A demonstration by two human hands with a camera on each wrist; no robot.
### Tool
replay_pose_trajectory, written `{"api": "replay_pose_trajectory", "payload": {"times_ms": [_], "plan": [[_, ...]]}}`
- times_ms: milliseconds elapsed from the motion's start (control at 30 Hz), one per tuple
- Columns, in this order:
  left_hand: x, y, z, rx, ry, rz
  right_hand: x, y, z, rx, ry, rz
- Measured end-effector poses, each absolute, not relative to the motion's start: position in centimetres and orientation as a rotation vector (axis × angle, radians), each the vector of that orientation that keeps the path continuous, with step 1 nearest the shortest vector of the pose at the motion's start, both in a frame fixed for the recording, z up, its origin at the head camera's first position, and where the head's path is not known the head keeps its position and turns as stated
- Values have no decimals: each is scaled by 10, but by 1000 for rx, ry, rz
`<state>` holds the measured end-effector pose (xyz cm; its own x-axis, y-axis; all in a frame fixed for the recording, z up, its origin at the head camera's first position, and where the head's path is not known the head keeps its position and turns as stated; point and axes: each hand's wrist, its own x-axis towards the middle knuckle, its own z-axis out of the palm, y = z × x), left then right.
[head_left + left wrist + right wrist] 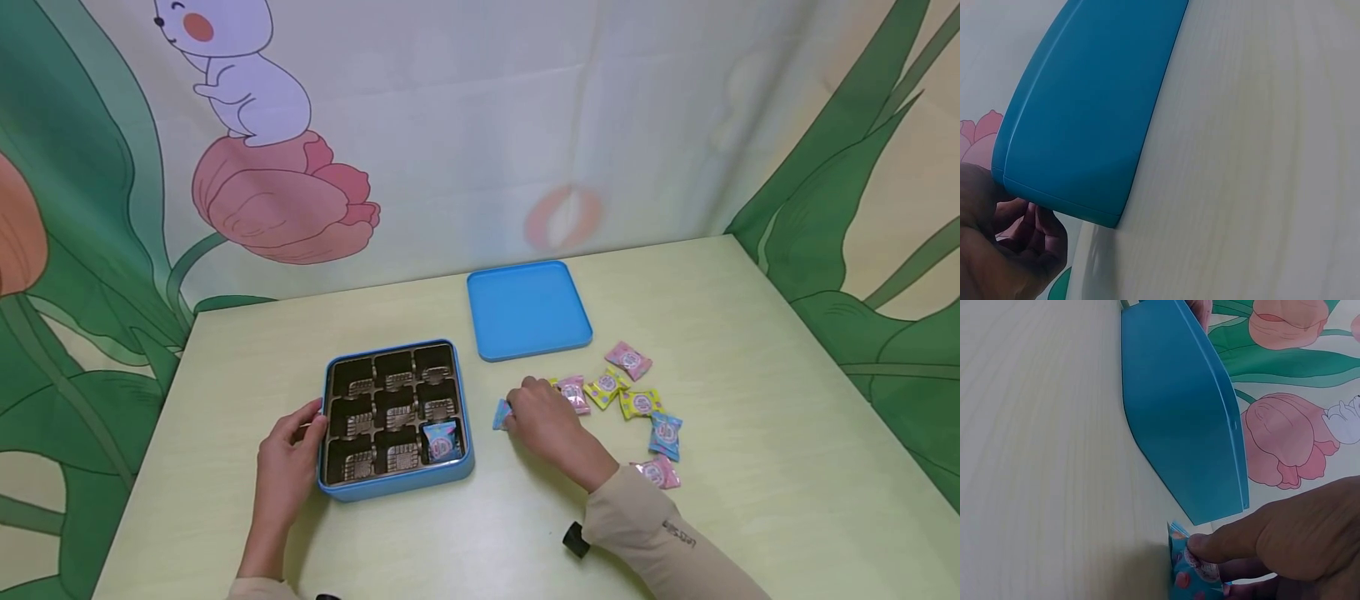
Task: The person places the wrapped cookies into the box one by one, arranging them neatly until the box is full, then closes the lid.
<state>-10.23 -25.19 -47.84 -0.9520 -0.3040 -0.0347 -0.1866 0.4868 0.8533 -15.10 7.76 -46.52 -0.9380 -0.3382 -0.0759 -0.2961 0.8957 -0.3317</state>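
Two hands are at work: the right hand (pixel 547 421) pinches a glossy, pillow-shaped blue candy (pixel 1191 575), pink-spotted and crimped at its end, near the middle of the table (pixel 510 533); whether it is lifted, I cannot tell. The left hand (pixel 288 458) grips the left side of a smooth blue box (pixel 1085 112), square with rounded corners, toward the table's left edge. Its dark, shiny liner (pixel 388 417) forms nine ribbed-bottomed compartments; the near-right one contains another blue-wrapped sweet (pixel 441 442). Crinkly pink, yellow and blue packets (pixel 641 404) lie scattered right of the right hand. Beyond, a flat blue lid (pixel 529 310) with a raised rim lies near the table's far edge.
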Motion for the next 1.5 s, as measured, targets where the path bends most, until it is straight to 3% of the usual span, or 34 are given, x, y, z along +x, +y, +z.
{"api": "replay_pose_trajectory", "payload": {"times_ms": [1500], "plan": [[-103,-254,-479,413,-2603,-1488,-161,97,-444,-314,2727,-1313]]}}
